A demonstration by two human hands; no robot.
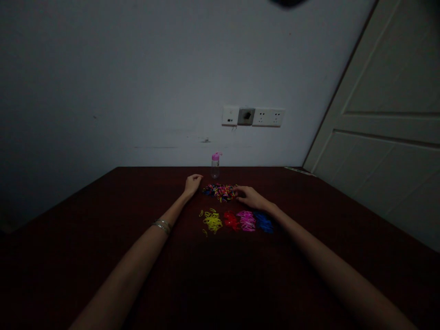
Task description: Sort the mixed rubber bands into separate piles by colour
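A mixed pile of small coloured elastic bands (219, 190) lies on a dark red-brown table (103, 238). My right hand (250, 197) rests at the pile's right edge, fingers curled and touching the bands. My left hand (192, 184) lies just left of the pile, fingers loosely curled, holding nothing visible. Nearer to me sit sorted heaps in a row: yellow bands (212, 221), red bands (231, 220), pink bands (246, 220) and blue bands (264, 222). A bracelet (162, 225) is on my left wrist.
A small clear bottle with a pink cap (215, 166) stands behind the mixed pile near the wall. Wall sockets (253, 116) are above it. A white door (388, 128) is on the right. The room is dim.
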